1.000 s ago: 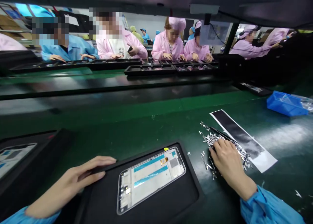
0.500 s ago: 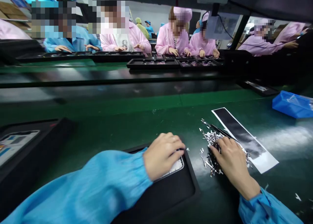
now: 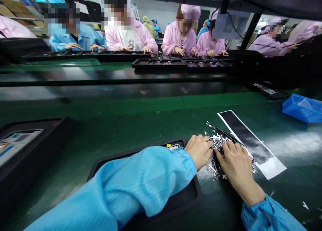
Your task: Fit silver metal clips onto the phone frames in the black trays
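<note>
A loose pile of small silver and black metal-looking parts [image 3: 218,141] lies on the green bench. At its left edge is my left hand [image 3: 200,151], fingers curled together and their tips against the parts; anything pinched there is too small to make out. My right hand [image 3: 236,165] bends over the pile from the right, fingers curled in and fingertips hidden among the parts. Under my left sleeve sits a black tray [image 3: 184,199]. A device part with a yellow tab [image 3: 173,146] shows in that tray, mostly covered by the sleeve.
A black-and-white strip [image 3: 248,140] lies right of the pile, near a dark thin tool [image 3: 227,134]. Farther right stands a blue bin [image 3: 302,108]. Another black tray [image 3: 62,130] with a device is at left. Across the bench, several people work over black trays [image 3: 158,64].
My left hand has moved right, from the device in the tray to the edge of the pile. My right hand stays over the parts. The view has shifted slightly.
</note>
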A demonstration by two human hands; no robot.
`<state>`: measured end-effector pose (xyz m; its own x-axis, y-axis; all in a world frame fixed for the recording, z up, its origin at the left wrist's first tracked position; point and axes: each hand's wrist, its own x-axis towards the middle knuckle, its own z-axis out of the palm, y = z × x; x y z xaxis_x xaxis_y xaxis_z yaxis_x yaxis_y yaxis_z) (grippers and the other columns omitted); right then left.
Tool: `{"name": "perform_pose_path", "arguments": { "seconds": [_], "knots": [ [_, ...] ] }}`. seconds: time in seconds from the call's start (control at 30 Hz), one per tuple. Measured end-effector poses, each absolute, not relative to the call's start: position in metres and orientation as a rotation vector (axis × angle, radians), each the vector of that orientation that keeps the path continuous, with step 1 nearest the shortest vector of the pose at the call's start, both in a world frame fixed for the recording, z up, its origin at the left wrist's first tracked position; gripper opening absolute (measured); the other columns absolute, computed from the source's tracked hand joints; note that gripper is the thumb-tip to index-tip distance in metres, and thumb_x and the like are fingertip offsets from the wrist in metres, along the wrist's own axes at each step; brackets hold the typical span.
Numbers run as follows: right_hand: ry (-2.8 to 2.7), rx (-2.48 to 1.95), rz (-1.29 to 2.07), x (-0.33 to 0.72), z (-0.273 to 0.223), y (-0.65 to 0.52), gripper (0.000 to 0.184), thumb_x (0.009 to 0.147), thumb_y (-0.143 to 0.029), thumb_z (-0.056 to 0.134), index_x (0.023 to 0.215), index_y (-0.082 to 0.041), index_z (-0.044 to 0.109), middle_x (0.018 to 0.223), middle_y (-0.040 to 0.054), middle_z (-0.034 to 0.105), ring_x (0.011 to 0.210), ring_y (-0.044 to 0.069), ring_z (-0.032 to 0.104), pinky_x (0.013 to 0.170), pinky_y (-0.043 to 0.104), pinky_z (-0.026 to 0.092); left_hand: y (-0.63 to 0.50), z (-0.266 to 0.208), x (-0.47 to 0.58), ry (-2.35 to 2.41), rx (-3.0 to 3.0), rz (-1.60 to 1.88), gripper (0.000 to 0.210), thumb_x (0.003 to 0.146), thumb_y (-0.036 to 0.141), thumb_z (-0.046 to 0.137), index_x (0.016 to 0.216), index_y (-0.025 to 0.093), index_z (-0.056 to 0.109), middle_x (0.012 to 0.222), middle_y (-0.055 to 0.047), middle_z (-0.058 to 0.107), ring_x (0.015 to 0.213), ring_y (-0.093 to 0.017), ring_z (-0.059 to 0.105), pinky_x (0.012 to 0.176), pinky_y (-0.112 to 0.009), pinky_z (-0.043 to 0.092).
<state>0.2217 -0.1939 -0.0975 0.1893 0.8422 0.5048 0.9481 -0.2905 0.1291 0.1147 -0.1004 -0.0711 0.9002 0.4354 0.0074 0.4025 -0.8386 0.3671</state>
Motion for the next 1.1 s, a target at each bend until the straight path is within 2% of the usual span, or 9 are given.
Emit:
{"name": "perform_pose_path", "arguments": {
  "seconds": [0.13,0.27,0.43,0.6,0.7,0.87,1.1],
  "knots": [
    [-1.661,-2.203,-0.661,0.22,-0.097,-0.194,0.023,0.078,-0.014,0.038,0.055,-0.016,0.043,0.056,0.0041,0.043,0.061,0.017,0.038,0.062,0.032,0.029,-0.1,-0.073,0.114,0.642,2.653,0.165,0.017,0.081,0.022,0.041,0.084,0.019,0.057,0.088,-0.001,0.055,0.083,-0.016,0.046,0.071,-0.031,0.034],
    [-1.489,-2.045,-0.525,0.217,-0.089,-0.2,0.023,0.081,-0.02,0.038,0.06,-0.016,0.046,0.061,0.0034,0.046,0.065,0.015,0.041,0.063,0.029,0.032,-0.097,-0.077,0.111,0.687,2.562,0.228,0.016,0.08,0.022,0.042,0.084,0.019,0.058,0.086,-0.001,0.056,0.084,-0.017,0.046,0.073,-0.032,0.035],
    [-1.304,-1.859,-0.176,0.216,-0.081,-0.205,0.015,0.08,-0.027,0.043,0.071,-0.018,0.051,0.075,0.0009,0.051,0.074,0.013,0.046,0.068,0.026,0.035,-0.092,-0.08,0.111,0.727,2.384,0.333,0.016,0.078,0.018,0.044,0.082,0.019,0.059,0.083,-0.001,0.058,0.083,-0.017,0.048,0.075,-0.032,0.036],
    [-1.137,-1.718,0.212,0.215,-0.079,-0.202,0.01,0.077,-0.029,0.048,0.076,-0.021,0.053,0.082,-0.0008,0.052,0.08,0.012,0.049,0.071,0.025,0.038,-0.095,-0.073,0.11,0.679,2.114,0.451,0.023,0.073,0.015,0.052,0.095,0.015,0.056,0.082,0.0,0.06,0.076,-0.012,0.053,0.074,-0.022,0.04],
    [-1.091,-1.642,0.394,0.213,-0.08,-0.2,0.011,0.076,-0.031,0.05,0.077,-0.022,0.054,0.082,-0.001,0.053,0.08,0.013,0.049,0.07,0.025,0.039,-0.098,-0.068,0.109,0.602,1.975,0.454,0.018,0.072,0.019,0.055,0.088,0.012,0.059,0.076,0.0,0.062,0.07,-0.01,0.054,0.067,-0.016,0.041],
    [-1.044,-1.613,0.567,0.21,-0.08,-0.198,0.012,0.074,-0.032,0.052,0.078,-0.021,0.057,0.076,-0.0017,0.053,0.075,0.012,0.049,0.068,0.024,0.036,-0.099,-0.067,0.108,0.598,1.883,0.481,0.009,0.07,0.015,0.054,0.073,0.009,0.061,0.062,0.0,0.059,0.06,-0.009,0.051,0.059,-0.016,0.039],
    [-0.959,-1.63,0.648,0.208,-0.078,-0.198,0.015,0.072,-0.035,0.053,0.078,-0.021,0.057,0.073,-0.0024,0.053,0.074,0.012,0.047,0.068,0.024,0.033,-0.098,-0.068,0.105,0.528,1.99,0.486,0.009,0.071,0.011,0.049,0.063,0.013,0.053,0.061,0.003,0.052,0.062,-0.01,0.046,0.061,-0.019,0.036]
  ]
}}
